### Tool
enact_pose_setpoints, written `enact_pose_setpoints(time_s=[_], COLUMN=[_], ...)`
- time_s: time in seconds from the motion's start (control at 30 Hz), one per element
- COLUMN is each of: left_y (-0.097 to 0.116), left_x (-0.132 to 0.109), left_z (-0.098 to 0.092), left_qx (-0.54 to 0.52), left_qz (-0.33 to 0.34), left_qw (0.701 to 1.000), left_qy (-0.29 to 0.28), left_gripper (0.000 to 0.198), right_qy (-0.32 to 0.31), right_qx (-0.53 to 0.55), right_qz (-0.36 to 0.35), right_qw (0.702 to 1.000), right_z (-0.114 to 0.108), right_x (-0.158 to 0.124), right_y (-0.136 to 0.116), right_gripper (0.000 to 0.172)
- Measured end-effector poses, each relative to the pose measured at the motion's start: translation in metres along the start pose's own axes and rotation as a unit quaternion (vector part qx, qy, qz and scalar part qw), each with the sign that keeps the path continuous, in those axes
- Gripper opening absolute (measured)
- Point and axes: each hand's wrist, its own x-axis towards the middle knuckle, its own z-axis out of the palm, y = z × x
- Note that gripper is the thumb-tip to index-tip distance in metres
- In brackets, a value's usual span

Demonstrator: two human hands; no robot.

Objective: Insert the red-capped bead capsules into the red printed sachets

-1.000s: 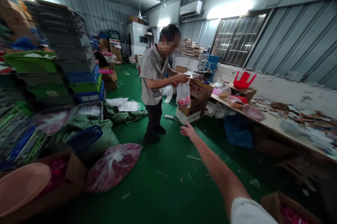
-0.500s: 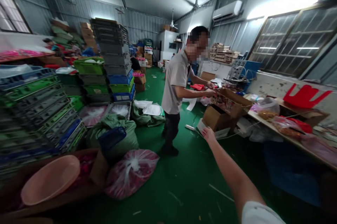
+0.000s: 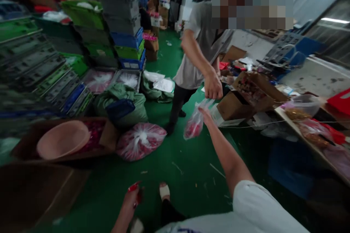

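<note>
A co-worker in a grey shirt (image 3: 198, 25) holds a clear plastic bag (image 3: 193, 125) with red contents by its gathered top, the hand (image 3: 213, 86) above mine. My right hand (image 3: 205, 113) is stretched forward, closed at the bag's neck; part of the fingers is hidden against the plastic. Low in the view, my left hand (image 3: 131, 198) is closed around a small shiny red object (image 3: 133, 187), too blurred to name its kind.
On the left, a pink basin (image 3: 64, 140) sits in a cardboard box near a tied bag (image 3: 142, 142) and a green sack (image 3: 123, 103). Stacked crates (image 3: 127, 52) rise behind. A cluttered workbench (image 3: 308, 134) runs along the right, beside open cartons (image 3: 235, 105).
The co-worker has turned towards me and now holds out the plastic bag. My right hand has met it. My left hand has come into view with the red object, and the view has tilted down.
</note>
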Motion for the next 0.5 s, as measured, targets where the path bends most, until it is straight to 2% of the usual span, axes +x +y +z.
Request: enact_pose_setpoints(time_s=[0.1,0.2,0.27,0.37,0.43,0.5], left_y=[-0.012,-0.026,-0.038,-0.054,-0.06,-0.06], left_x=[0.003,0.004,-0.004,-0.034,-0.057,-0.077], left_z=[-0.03,-0.082,-0.129,-0.213,-0.267,-0.309], left_qx=[-0.037,-0.082,-0.11,-0.158,-0.196,-0.238], left_qz=[-0.015,-0.041,-0.056,-0.057,-0.048,-0.037], left_qw=[0.999,0.995,0.99,0.98,0.97,0.961], left_qy=[0.012,0.042,0.067,0.108,0.133,0.139], left_gripper=[0.018,0.019,0.017,0.018,0.018,0.017], right_qy=[-0.1,-0.155,-0.168,-0.194,-0.229,-0.279], right_qx=[0.079,0.144,0.183,0.229,0.244,0.27], right_qz=[0.055,0.103,0.133,0.177,0.204,0.235], right_qw=[0.99,0.972,0.96,0.937,0.92,0.891], right_z=[0.069,0.131,0.168,0.221,0.256,0.293], right_x=[-0.042,-0.108,-0.161,-0.238,-0.285,-0.33], right_y=[0.007,0.007,0.002,-0.012,-0.024,-0.039], right_gripper=[0.022,0.027,0.033,0.045,0.05,0.051])
